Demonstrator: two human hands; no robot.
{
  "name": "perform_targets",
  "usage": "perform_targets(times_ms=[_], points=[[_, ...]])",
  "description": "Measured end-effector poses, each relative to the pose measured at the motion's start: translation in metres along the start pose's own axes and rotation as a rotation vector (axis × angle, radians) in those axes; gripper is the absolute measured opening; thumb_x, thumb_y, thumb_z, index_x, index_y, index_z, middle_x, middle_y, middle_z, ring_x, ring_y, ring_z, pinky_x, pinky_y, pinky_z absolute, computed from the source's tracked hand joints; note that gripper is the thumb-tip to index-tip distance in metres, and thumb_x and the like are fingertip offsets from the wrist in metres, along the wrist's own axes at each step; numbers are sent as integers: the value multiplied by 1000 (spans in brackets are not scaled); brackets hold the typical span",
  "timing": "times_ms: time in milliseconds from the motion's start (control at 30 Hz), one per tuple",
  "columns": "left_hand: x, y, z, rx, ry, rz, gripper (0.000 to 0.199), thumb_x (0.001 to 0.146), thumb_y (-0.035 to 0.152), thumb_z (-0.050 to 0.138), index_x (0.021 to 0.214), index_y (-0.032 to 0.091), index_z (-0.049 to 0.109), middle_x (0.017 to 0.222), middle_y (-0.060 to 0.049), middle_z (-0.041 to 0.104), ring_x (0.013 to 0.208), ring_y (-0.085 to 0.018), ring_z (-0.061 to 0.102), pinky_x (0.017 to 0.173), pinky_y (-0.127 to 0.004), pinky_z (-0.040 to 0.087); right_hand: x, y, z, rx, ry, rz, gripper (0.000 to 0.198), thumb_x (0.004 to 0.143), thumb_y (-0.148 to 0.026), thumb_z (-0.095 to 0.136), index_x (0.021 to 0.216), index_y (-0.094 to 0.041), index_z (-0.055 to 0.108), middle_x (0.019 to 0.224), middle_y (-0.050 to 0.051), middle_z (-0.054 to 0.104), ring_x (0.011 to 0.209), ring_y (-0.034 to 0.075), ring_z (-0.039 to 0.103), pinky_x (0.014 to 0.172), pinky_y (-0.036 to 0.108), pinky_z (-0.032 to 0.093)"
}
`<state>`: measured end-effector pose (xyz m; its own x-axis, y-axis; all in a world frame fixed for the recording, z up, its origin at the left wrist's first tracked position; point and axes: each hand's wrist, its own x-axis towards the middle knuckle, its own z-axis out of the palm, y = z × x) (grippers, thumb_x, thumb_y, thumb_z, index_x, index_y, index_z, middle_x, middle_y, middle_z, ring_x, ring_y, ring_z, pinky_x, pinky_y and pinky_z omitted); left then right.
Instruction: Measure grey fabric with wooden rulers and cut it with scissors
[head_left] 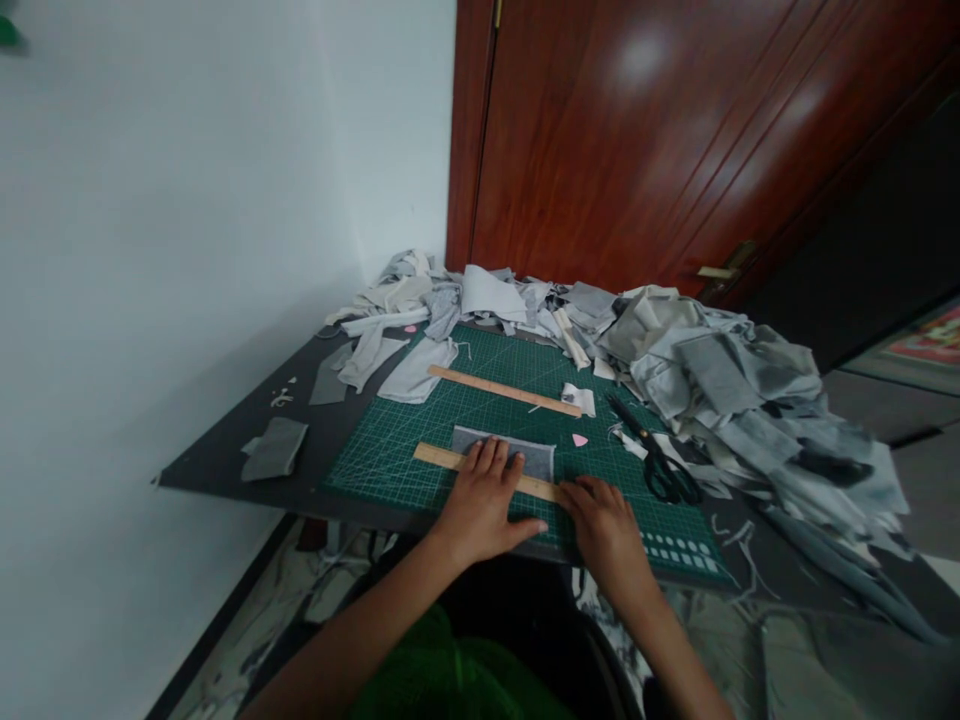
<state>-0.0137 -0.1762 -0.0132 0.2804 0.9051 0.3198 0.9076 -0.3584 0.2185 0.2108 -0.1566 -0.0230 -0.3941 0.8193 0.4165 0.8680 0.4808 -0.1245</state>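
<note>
Taking the small gray cloth (538, 461) as the center of a clock face, it lies flat on a green gridded cutting mat (360, 460) on a dark table (217, 455). A wooden ruler (439, 456) crosses its 6 o'clock side, tilting slightly down to the right.

The left hand (484, 500) comes from 7 o'clock, its fingers outstretched and laid flat over ruler and cloth, grasping nothing, thumb spread toward 4 o'clock. The right hand (607, 525), at 4 o'clock, touches the ruler's right end with bent fingers; whether they pinch it or only press, I cannot tell.

A second wooden ruler (502, 389) lies at 12 o'clock, apart from the cloth. At 3 o'clock sits a small pink piece (580, 440), with black-handled scissors (667, 478) beyond it. A large fabric heap (720, 370) rises at 2 o'clock; a folded gray scrap (277, 450) rests at 9 o'clock.
</note>
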Motion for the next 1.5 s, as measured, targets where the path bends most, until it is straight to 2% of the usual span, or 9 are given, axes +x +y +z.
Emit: perform_targets(times_ms=[400, 700, 1500], points=[[-1, 1, -3, -29, -23, 8, 95, 84, 80, 52, 147, 10, 45, 156, -23, 41, 149, -39, 30, 124, -54, 16, 7, 6, 1, 69, -40, -9, 32, 102, -24, 47, 124, -20, 70, 119, 15, 67, 106, 31, 61, 90, 45, 50], [-1, 0, 0, -40, -15, 20, 95, 81, 79, 57, 147, 12, 44, 156, -23, 41, 149, -40, 30, 124, -55, 14, 6, 9, 9, 92, 5, 4, 32, 102, -31, 48, 118, -22, 74, 119, 15, 66, 102, 31, 60, 87, 46, 50], [0, 1, 0, -49, -28, 5, 93, 82, 80, 55, 146, 12, 46, 157, -24, 40, 149, -41, 30, 122, -59, 19, 9, 14, 13, 169, 12, 16, 30, 101, -31, 49, 116, -27, 75, 119, 13, 67, 103, 31, 61, 88, 48, 50]])
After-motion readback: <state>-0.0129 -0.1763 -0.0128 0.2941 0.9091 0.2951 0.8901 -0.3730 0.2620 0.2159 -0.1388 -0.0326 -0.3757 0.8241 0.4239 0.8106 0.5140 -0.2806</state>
